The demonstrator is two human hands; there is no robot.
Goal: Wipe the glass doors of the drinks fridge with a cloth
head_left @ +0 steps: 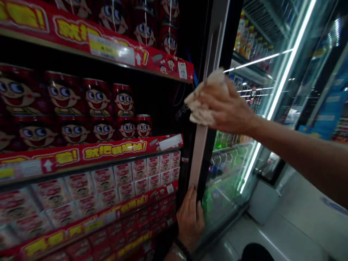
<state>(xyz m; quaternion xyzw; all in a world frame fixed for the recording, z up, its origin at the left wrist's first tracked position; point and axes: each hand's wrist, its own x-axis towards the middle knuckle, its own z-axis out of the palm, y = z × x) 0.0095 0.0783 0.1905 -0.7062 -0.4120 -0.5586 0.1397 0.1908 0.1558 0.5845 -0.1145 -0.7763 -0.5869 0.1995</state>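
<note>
My right hand (227,108) is closed on a crumpled, pale cloth (208,98), which presses against the narrow edge of the cooler door (198,156). The cloth covers part of that edge beside a long handle recess. Lower down, my left hand (190,217) grips the same door edge, its fingers pointing up along it and its thumb on the glass side. A dark bracelet (181,250) circles the left wrist. Through the door's glass, bottles (244,36) show on shelves.
Left of the door, shelves hold red cans (98,96) with cartoon faces and small printed cartons (103,179). Red shelf strips (116,150) with yellow lettering run along the fronts. A bright light tube (285,72) crosses the right side above a pale tiled floor (293,232).
</note>
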